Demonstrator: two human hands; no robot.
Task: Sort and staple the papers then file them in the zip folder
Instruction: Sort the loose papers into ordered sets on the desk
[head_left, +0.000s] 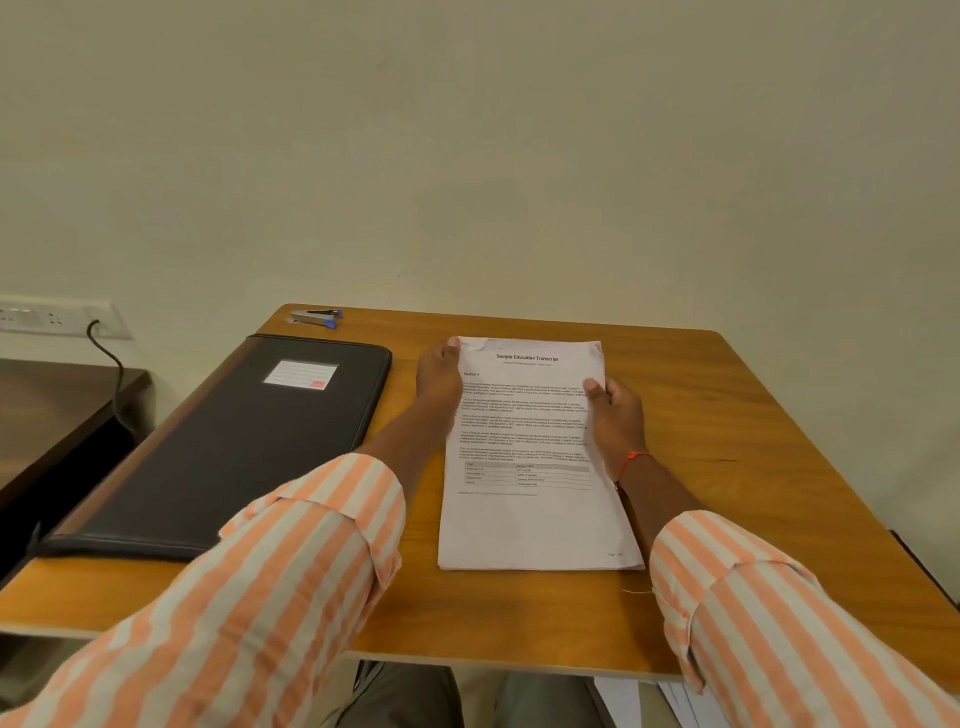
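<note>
A stack of printed papers (535, 514) lies in the middle of the wooden table (727, 426), its top sheet headed "Sample Education Transcript". My left hand (439, 382) grips the stack's upper left edge, thumb at the top corner. My right hand (615, 415) holds the right edge, thumb on the top sheet. A black zip folder (228, 447) with a white label lies shut to the left of the papers. A silver and blue stapler (314, 317) rests at the table's far left corner, apart from both hands.
The wall rises right behind the table. A power socket with a black cable (106, 353) is at the left, above a dark side table (57, 415). More white sheets (685, 706) show below the table's near edge, by my lap.
</note>
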